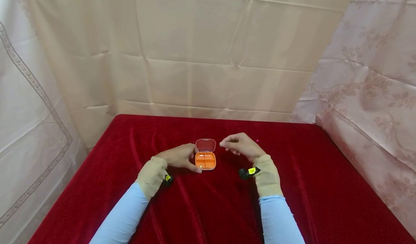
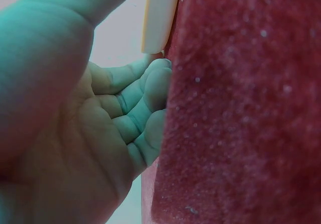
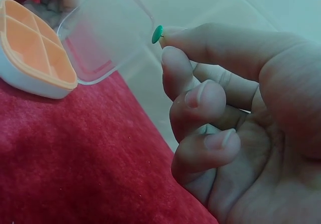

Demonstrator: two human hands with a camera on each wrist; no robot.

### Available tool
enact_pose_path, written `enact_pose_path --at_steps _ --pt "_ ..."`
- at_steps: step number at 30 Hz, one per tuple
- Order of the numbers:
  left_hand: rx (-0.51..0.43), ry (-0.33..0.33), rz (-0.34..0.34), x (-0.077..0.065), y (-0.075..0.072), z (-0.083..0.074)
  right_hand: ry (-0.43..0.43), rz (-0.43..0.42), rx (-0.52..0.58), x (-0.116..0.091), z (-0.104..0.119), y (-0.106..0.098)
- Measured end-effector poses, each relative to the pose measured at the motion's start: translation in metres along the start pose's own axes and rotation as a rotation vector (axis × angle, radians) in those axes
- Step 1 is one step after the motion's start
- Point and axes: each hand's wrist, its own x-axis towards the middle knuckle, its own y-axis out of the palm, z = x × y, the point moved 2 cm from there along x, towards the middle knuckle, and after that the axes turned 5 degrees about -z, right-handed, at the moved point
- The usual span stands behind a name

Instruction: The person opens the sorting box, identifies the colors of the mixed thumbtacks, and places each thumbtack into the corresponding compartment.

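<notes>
An orange and white pill box (image 1: pixel 205 161) stands on the red cloth with its clear lid (image 1: pixel 206 145) tipped back. Its tray is divided into several compartments, and a small yellowish round piece (image 1: pixel 200 166) lies in the front left one. My left hand (image 1: pixel 178 156) grips the box from the left, thumb at the near corner and fingers by the lid's hinge. To the right of the lid, my right hand (image 1: pixel 242 144) pinches a green thumbtack (image 3: pixel 158 34) between thumb and index finger, its pin toward the fingertips. The other fingers are curled loosely.
A tiny pink object (image 1: pixel 257 140) lies on the red cloth (image 1: pixel 292 186) beyond the right hand. Beige curtain (image 1: pixel 195 56) hangs behind the table, with pale fabric along both sides. Dark wrist cameras (image 1: pixel 244 173) are strapped to the wrists.
</notes>
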Motion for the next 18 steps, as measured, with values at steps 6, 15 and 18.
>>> enact_pose_path --at_steps 6,15,18 --pt "0.01 0.002 -0.008 0.0 -0.001 0.001 -0.006 0.02 -0.007 0.001 0.001 0.005" --pt "0.003 0.007 -0.002 0.0 0.0 0.001 -0.025 0.049 -0.019 0.001 0.003 0.01" --pt "-0.001 0.018 -0.001 0.001 0.0 0.002 -0.026 0.058 -0.021 0.003 0.002 0.011"
